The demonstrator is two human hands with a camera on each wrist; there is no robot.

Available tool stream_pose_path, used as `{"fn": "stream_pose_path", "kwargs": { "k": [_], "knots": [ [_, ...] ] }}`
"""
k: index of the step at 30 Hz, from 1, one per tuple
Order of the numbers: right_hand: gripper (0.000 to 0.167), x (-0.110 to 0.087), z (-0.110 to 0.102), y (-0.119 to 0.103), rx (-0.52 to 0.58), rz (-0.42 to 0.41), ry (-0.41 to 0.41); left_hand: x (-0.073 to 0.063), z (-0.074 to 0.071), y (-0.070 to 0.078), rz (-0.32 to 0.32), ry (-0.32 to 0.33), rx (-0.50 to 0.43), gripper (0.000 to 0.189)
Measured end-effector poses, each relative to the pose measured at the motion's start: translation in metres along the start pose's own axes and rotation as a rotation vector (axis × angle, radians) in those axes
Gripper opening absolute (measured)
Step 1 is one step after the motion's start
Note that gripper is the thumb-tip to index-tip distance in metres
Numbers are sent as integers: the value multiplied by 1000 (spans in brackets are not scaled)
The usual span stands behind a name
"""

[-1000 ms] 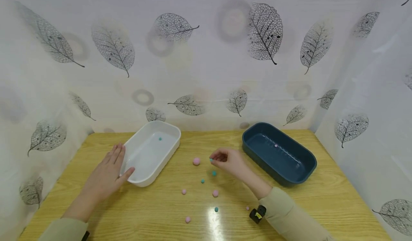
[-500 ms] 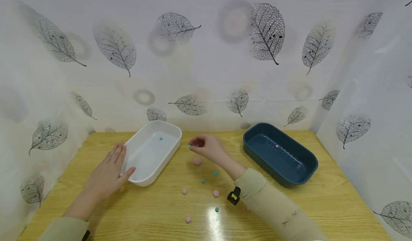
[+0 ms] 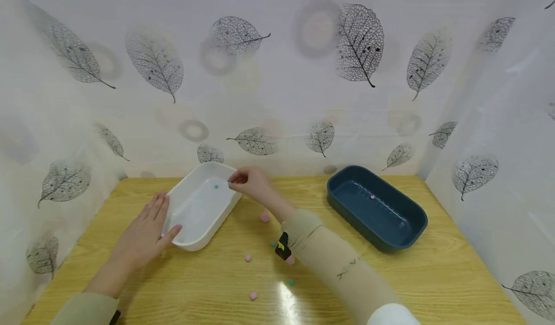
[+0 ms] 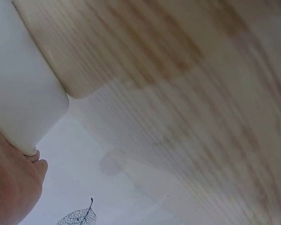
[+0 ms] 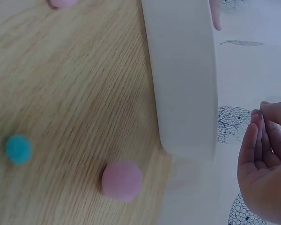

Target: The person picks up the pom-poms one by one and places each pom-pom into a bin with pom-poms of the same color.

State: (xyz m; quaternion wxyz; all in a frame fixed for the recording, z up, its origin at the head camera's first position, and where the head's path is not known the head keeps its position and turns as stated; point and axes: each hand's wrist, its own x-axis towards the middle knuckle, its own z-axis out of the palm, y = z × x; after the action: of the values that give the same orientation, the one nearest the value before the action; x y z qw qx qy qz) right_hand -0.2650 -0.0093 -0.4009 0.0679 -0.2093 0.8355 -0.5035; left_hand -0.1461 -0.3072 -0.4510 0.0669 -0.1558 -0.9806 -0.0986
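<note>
My right hand [image 3: 253,185] pinches a tiny teal pom-pom [image 3: 229,184] between thumb and fingertips, above the far right corner of the white tray [image 3: 191,211]. In the right wrist view only a sliver of that pom-pom shows at the fingertips. Another teal pom-pom [image 3: 216,186] lies inside the white tray. My left hand [image 3: 140,233] rests along this tray's left side, its fingers straight and the thumb over the near rim. The left wrist view catches part of that hand [image 4: 14,183] against the white wall.
Pink and teal pom-poms lie scattered mid-table, among them a large pink one [image 5: 122,181] and a teal one [image 5: 18,149]. A navy tray [image 3: 373,223] with a small pink pom-pom [image 3: 372,197] stands at right. A leaf-print curtain [image 3: 277,74] hangs behind.
My right hand has carried the teal pom-pom leftward and away from me, from mid-table to over the white tray. The left hand has kept its place.
</note>
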Motion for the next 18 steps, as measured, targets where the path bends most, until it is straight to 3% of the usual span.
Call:
{"fn": "stream_pose_path", "kwargs": {
  "k": [7,18],
  "knots": [
    [15,17,15,0,50,69,6,0,-1,1,-1,3,0,89],
    [14,27,28,0,107,171,32,0,-2,2,-12,-10,7,89]
  ]
}}
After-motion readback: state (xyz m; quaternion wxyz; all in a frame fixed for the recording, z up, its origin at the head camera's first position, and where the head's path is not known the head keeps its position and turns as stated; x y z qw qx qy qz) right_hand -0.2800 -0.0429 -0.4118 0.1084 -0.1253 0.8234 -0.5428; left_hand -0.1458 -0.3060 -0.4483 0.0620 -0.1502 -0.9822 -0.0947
